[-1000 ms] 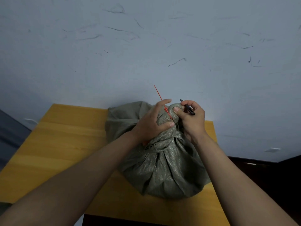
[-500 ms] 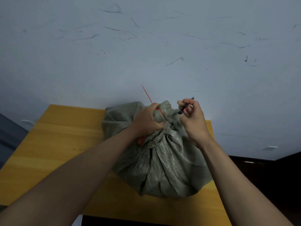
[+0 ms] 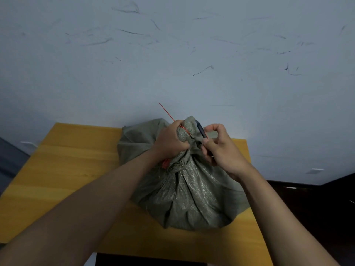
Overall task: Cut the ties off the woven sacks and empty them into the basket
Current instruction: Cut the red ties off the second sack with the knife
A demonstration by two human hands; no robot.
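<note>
you have a single head view, worn on the person and looking forward and down past both forearms onto the wooden table (image 3: pixel 73 169). it sits close, so the woven sack (image 3: pixel 188 196) lies in the lower middle, while the scuffed wall (image 3: pixel 172 54) fills the upper half. no second view shares the scene.

Dim, cool, even light; no glare.
Soft shadow under sack (image 3: pixel 184 198) on table (image 3: pixel 67 169); forearms dark; wide-angle bending at edges; dark lower-right corner; slightly soft overall.
</note>
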